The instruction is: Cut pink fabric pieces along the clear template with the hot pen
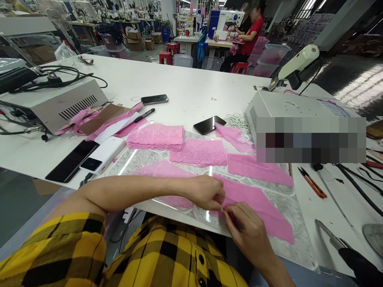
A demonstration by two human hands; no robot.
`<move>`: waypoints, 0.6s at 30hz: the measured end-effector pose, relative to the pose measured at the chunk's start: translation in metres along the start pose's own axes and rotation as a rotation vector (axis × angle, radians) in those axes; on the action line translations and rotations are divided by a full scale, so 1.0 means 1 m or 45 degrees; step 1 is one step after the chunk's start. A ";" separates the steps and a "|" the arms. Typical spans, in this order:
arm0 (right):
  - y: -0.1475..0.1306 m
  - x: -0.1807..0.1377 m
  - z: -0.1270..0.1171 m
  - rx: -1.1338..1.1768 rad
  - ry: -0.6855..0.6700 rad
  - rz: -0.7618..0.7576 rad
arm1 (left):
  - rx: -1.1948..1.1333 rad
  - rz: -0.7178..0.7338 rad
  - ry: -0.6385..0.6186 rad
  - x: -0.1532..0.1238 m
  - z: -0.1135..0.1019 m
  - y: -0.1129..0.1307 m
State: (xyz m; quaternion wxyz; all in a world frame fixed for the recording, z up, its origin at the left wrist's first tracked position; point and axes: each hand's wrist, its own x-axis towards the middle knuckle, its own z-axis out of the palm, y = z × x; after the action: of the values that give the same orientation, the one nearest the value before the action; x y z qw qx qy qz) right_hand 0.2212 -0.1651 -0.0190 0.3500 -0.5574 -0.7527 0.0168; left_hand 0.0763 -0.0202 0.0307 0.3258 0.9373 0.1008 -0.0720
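Note:
My left hand reaches across from the left, its fingers closed and bent down at the near left edge of a smooth pink fabric piece. My right hand pinches at the same edge, thumb and forefinger together. Both sets of fingertips meet there, and they partly hide the bit of cloth between them. Left of the hands, a pink lace piece runs partly under my left forearm. Beyond them lie two stacks of pink lace, the left stack and the right stack, and a pink fabric strip.
A grey box machine stands at right, another at left. Phones, a white power bank, a pen, orange tweezers and white cord lie around. A person in red sits at a distant sewing machine.

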 end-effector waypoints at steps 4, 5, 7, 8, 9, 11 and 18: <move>0.001 0.001 -0.001 0.039 0.052 0.002 | 0.051 0.030 0.071 -0.003 0.005 0.005; 0.002 0.001 -0.001 0.033 0.065 -0.003 | 0.052 0.024 0.088 -0.003 0.007 0.006; 0.005 0.002 -0.002 -0.019 0.084 -0.008 | 0.028 0.000 0.128 -0.003 0.010 0.008; 0.007 0.002 -0.003 -0.062 0.091 -0.008 | 0.009 -0.008 0.152 -0.003 0.011 0.009; 0.010 0.001 -0.005 -0.109 0.096 -0.006 | -0.017 -0.010 0.178 -0.004 0.011 0.009; 0.016 -0.002 -0.010 -0.202 0.111 -0.009 | -0.086 -0.003 0.229 -0.006 0.011 0.008; 0.044 -0.024 -0.033 -0.531 0.160 0.016 | -0.366 0.033 0.317 -0.017 0.017 -0.004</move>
State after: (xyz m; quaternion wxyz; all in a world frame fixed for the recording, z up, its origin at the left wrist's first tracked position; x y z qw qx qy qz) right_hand 0.2791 -0.1808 -0.0243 0.2733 -0.6224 -0.7131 -0.1716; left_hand 0.0578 -0.0301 0.0189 0.4423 0.8840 0.1374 0.0639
